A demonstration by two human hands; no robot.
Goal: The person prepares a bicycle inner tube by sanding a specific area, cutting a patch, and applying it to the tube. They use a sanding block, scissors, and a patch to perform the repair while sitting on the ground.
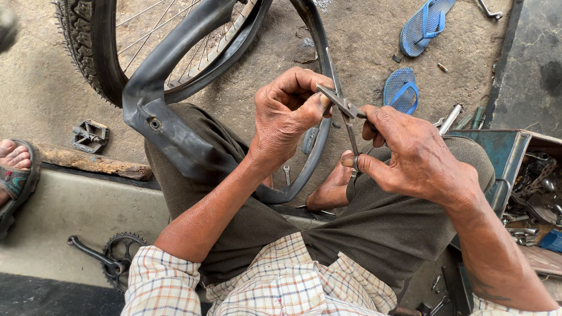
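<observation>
Head view, person seated, knees up, both hands working over the lap.

Left hand [287, 111]: fingers curled together, pinching something small at the blade tips; what is pinched is hidden by the fingers (possibly a scrap of rubber, cannot tell). Right hand [413, 155]: fingers closed through the loops of a pair of scissors [345, 114], blades slightly parted and pointing up-left toward the left hand.

Inner tube [175, 137]: black rubber, draped over the left thigh and looping up past the bicycle wheel [99, 52], a valve hole showing on its flattened part. Judgement: light, soft and floppy, fairly grippy rather than slippery; it will sag wherever unsupported, so hold is best taken close beside the spot being worked, pinched flat. The scissors are stiff metal, narrow; held by the loops.

Containers: open blue-green metal toolbox [503, 152] at right, just beside the right knee, holding a jumble of metal parts (chain, nuts, tools; details too cluttered to sort).

Elsewhere on the ground: two blue sandals [410, 52], a pedal [89, 136], a crank with chainring [114, 257], a small spanner [286, 174] between the legs. Another person's sandalled foot [14, 169] at far left.
</observation>
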